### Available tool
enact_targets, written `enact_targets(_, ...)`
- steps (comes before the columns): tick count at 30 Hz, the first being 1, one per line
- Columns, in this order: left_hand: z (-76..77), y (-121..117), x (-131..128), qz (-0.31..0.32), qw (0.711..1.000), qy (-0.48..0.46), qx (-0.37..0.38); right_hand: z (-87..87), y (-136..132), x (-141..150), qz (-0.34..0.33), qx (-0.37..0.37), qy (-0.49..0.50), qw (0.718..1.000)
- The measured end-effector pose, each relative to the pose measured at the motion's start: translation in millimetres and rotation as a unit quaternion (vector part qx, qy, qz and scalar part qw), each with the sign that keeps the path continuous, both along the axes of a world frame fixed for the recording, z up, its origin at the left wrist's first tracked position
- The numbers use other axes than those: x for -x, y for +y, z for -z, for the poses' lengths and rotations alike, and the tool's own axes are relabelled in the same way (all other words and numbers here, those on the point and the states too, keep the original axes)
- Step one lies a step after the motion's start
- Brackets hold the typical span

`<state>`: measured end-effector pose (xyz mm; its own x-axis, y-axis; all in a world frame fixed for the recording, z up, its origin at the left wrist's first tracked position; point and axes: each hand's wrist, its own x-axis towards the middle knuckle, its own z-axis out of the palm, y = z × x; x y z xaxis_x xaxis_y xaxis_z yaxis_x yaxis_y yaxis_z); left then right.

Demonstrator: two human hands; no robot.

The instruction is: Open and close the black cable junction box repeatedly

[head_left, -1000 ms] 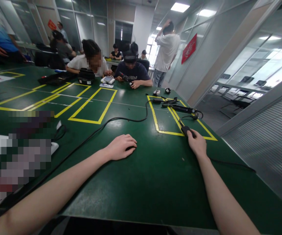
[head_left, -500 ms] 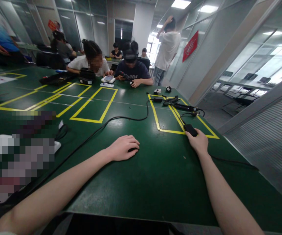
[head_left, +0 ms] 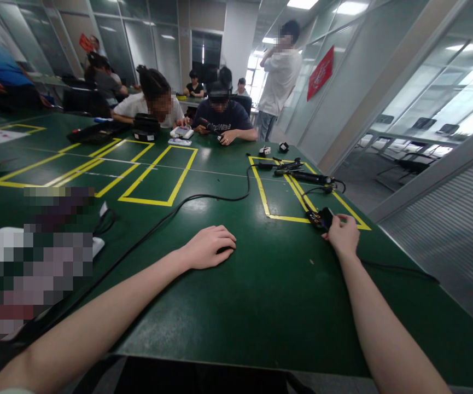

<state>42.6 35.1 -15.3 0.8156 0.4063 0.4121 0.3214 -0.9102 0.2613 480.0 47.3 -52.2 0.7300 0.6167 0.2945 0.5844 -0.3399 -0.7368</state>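
My left hand (head_left: 211,247) lies palm down on the green table (head_left: 236,306), its fingers stretched and slightly bent, with nothing visible in it. Farther right, my right hand (head_left: 345,235) pinches a small black box-shaped device (head_left: 325,216) at its right side. The device is tilted up, and small coloured details show at its left part, too small to make out. A thin black cord runs from it towards a black tool (head_left: 310,178) with a cable, lying across the yellow tape lines. My right fingertips are partly hidden behind the device.
Yellow tape rectangles (head_left: 173,197) mark the table. A long black cable (head_left: 195,196) curves from the left towards the tool. Two small dark items (head_left: 264,151) stand beyond it. Across the table two people (head_left: 223,117) sit near a white device (head_left: 181,132). Blurred-out items lie at left.
My right hand has shifted slightly right and turned. The black device has gone from a plain dark face to a tilted view with coloured details. My left hand has stayed nearly still.
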Motion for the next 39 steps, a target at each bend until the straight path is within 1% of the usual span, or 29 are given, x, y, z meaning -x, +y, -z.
enact_targets(5,1.5,0.5,-0.3,-0.001,1.0,-0.002,0.001,-1.9,-3.3,4.0,-0.006,-0.032,0.003,0.999)
enact_targets(10,1.9,0.5,-0.6,-0.004,1.0,0.001,0.004,-12.4,-7.3,12.2,-0.038,-0.057,-0.101,0.992)
enact_targets(12,1.6,0.4,-0.5,-0.005,1.0,0.002,0.006,-16.4,-7.9,13.2,-0.048,-0.077,-0.119,0.989)
enact_targets(15,1.1,0.6,-0.4,-0.003,1.0,0.006,0.009,-19.8,-8.3,12.8,-0.029,-0.117,-0.127,0.984)
enact_targets(16,1.0,0.7,-0.3,-0.003,1.0,0.006,0.011,-20.1,-8.6,12.8,-0.018,-0.116,-0.13,0.984)
enact_targets(18,0.9,0.9,-0.3,-0.003,1.0,0.009,0.014,-19.4,-9.3,13.3,-0.005,-0.079,-0.128,0.989)
enact_targets(21,0.5,0.8,-0.3,-0.005,1.0,0.008,0.017,-17.0,-10.0,16.6,-0.01,0.0,-0.108,0.994)
enact_targets(25,-0.3,0.5,-0.4,-0.005,1.0,0.01,0.022,-18.3,-9.3,29.4,-0.038,0.033,-0.102,0.994)
enact_targets(27,-0.3,0.4,-0.5,-0.006,1.0,0.009,0.023,-22.1,-9.7,43.6,-0.071,0.049,-0.103,0.991)
enact_targets(29,0.1,0.2,-0.5,-0.005,1.0,0.01,0.026,-26.6,-12.5,65.2,-0.141,0.067,-0.11,0.982)
enact_targets(31,0.5,-0.5,-0.6,-0.004,1.0,0.007,0.026,-30.1,-18.6,93.7,-0.235,0.065,-0.125,0.962)
enact_targets(32,0.5,-1.1,-0.8,-0.006,1.0,0.002,0.025,-31.3,-23.1,109.7,-0.292,0.054,-0.137,0.945)
enact_targets(33,0.2,-1.9,-0.9,-0.01,1.0,-0.008,0.021,-32.0,-28.3,126.1,-0.359,0.034,-0.145,0.921)
enact_targets(34,-0.4,-2.9,-1.1,-0.014,1.0,-0.02,0.017,-32.5,-34.1,142.2,-0.431,0.007,-0.15,0.89)
enact_targets(36,-2.5,-5.4,-1.4,-0.014,0.999,-0.046,0.008,-33.1,-45.9,170.8,-0.571,-0.031,-0.147,0.807)
enact_targets(37,-3.9,-6.7,-1.6,-0.01,0.999,-0.053,0.005,-33.4,-51.1,182.1,-0.619,-0.036,-0.143,0.771)
enact_targets(39,-6.5,-8.9,-2.0,-0.003,0.999,-0.053,-0.001,-34.5,-58.8,196.7,-0.667,-0.045,-0.141,0.73)
